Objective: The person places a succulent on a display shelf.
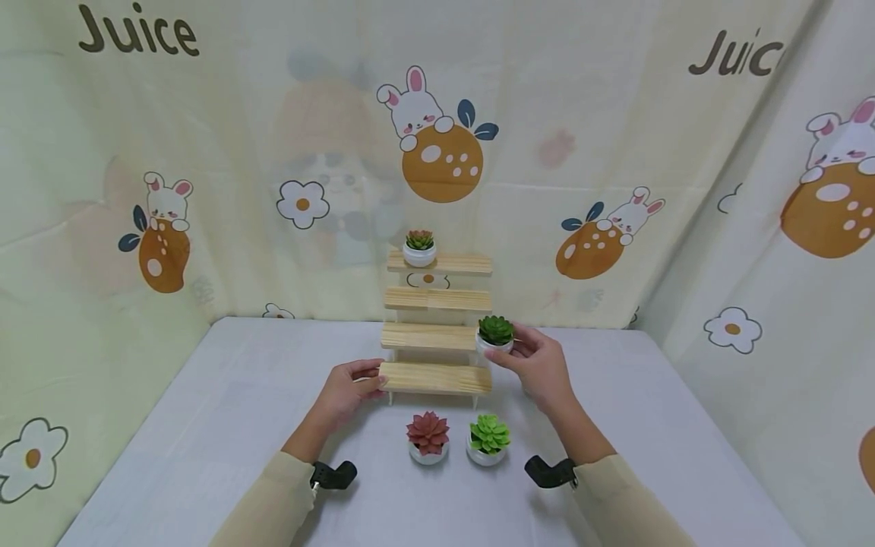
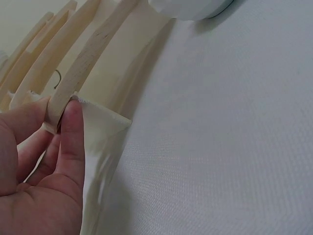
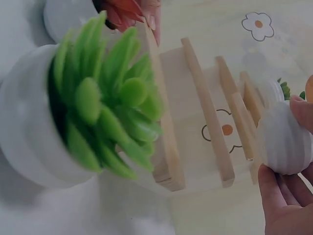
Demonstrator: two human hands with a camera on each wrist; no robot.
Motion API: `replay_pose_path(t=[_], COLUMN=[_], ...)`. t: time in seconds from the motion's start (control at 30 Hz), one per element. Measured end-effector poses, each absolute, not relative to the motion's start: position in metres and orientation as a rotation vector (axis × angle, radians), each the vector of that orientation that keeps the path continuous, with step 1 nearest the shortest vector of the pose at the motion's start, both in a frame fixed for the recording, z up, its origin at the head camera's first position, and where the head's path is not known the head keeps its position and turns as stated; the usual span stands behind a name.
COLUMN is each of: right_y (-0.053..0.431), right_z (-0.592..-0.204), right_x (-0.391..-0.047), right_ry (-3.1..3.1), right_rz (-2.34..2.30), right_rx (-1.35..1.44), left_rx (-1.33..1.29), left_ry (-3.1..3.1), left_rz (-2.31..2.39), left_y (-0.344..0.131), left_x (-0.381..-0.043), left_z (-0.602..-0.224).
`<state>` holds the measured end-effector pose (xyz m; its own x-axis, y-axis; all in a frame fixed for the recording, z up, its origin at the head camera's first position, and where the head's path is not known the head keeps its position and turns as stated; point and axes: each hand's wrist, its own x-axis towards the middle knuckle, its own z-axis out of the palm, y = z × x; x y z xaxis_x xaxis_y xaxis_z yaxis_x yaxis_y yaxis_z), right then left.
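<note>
A small wooden tiered shelf (image 1: pixel 437 377) stands on the white-covered table. My left hand (image 1: pixel 351 389) pinches the left end of its lowest board (image 2: pixel 73 81) between thumb and fingers. My right hand (image 1: pixel 540 363) grips a white pot with a dark green succulent (image 1: pixel 495 331) by its sides, at the right end of the second board from the bottom. In the right wrist view the white pot (image 3: pixel 284 139) sits between thumb and fingers, close by the boards. On the top board, toward the left, rests a potted succulent with reddish-green leaves (image 1: pixel 420 248).
In front of the shelf, a red succulent in a white pot (image 1: pixel 428 438) and a bright green succulent in a white pot (image 1: pixel 488 440) stand side by side on the table (image 1: pixel 246 395). A curtain (image 1: pixel 533 152) with printed rabbits hangs behind the table.
</note>
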<state>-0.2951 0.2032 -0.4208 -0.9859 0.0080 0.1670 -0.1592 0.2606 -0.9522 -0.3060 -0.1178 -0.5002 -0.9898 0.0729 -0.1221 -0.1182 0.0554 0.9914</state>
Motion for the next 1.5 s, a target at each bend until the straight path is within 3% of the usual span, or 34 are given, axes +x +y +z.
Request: replay_pose_path(t=[1.5], right_y=[0.162], right_z=[-0.357], right_x=[-0.375], right_ry=[-2.305], right_rz=[1.656], right_rx=[0.163], left_rx=[-0.044], left_ry=[2.151], left_rz=[2.1], left_y=[-0.118], left_x=[-0.309], left_z=[-0.502])
